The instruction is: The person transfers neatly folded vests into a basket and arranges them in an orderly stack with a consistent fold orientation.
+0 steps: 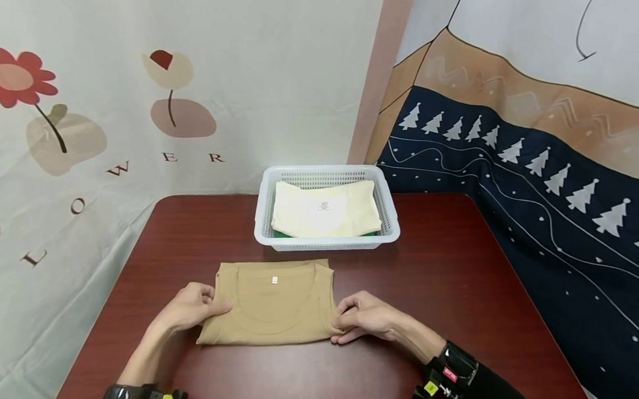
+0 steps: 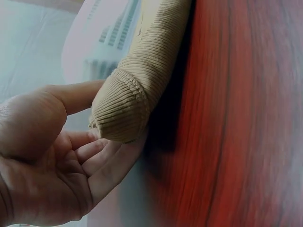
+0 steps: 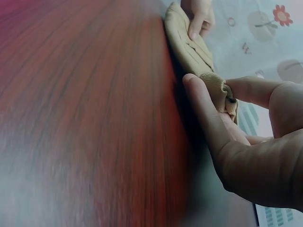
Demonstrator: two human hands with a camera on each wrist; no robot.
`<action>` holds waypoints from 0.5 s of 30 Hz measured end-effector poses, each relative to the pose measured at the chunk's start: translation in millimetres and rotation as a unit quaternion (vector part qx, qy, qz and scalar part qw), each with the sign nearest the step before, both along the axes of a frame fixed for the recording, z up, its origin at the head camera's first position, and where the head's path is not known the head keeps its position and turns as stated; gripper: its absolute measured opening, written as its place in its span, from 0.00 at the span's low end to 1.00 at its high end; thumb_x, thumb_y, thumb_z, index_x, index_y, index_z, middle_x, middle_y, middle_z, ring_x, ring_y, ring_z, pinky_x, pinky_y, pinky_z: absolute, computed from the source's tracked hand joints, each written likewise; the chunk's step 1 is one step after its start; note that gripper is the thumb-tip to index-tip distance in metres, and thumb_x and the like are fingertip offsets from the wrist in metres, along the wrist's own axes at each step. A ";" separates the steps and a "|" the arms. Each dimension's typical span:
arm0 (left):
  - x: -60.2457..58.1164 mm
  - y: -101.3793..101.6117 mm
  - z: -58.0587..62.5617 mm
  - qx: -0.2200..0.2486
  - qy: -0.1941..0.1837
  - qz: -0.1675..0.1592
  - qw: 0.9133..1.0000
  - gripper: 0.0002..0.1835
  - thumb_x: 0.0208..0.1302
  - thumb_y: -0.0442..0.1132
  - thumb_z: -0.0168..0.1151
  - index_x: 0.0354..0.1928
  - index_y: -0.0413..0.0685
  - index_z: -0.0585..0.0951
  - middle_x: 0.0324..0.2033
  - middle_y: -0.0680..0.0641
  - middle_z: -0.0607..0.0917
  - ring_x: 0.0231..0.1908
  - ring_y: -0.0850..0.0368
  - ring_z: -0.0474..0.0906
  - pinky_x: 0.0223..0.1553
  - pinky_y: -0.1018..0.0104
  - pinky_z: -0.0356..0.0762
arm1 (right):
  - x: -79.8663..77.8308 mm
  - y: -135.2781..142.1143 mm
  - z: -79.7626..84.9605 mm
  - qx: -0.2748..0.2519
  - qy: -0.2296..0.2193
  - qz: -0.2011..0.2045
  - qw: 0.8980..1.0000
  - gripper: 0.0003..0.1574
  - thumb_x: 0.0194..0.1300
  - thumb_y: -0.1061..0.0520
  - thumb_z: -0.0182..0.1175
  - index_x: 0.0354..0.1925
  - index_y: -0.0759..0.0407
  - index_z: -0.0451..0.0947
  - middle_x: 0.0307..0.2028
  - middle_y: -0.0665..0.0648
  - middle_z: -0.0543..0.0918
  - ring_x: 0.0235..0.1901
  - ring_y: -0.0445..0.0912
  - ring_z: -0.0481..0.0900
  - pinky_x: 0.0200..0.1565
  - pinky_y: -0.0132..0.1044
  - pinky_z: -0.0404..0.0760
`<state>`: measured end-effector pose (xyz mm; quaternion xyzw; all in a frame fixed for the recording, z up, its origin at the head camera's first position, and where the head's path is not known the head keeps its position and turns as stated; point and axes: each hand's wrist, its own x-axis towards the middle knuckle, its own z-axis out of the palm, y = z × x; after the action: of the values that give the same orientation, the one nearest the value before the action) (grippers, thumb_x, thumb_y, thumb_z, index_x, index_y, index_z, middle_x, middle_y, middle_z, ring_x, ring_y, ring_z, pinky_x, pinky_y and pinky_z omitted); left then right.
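A folded tan shirt (image 1: 281, 304) lies on the table, its round neckline and small white label facing up. At its left edge my left hand (image 1: 189, 306) pinches the cloth, thumb on top and fingers beneath. The left wrist view shows the ribbed, rolled end of the shirt (image 2: 123, 104) between that thumb and the fingers. My right hand (image 1: 366, 317) pinches the near right corner. In the right wrist view, the fold of the shirt (image 3: 215, 90) sits between the right thumb and fingers, with the left hand (image 3: 201, 16) at the far end.
Behind the shirt stands a white plastic basket (image 1: 267, 238) holding folded cream cloth (image 1: 325, 211) with something green under it. The reddish-brown table (image 1: 443, 277) meets a flower-printed curtain (image 1: 291, 74) at the back and a navy, tree-patterned cloth (image 1: 515, 213) on the right.
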<state>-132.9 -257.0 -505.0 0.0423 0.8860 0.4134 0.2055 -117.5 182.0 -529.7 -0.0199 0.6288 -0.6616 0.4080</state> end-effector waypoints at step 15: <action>-8.6 20.6 -3.3 -0.024 0.010 0.001 1.000 0.21 0.69 0.50 0.80 0.29 0.46 0.78 0.18 0.58 0.66 0.24 0.62 0.64 0.26 0.69 0.64 | -11.7 15.2 5.2 0.055 0.073 -0.059 0.994 0.33 0.73 0.61 0.72 0.65 0.81 0.75 0.49 0.61 0.93 0.50 0.46 0.92 0.58 0.43 0.93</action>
<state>-141.5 -236.4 -508.3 0.0406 0.8978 0.3914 0.1976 -129.2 197.2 -524.4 -0.0083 0.6923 -0.6459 0.3215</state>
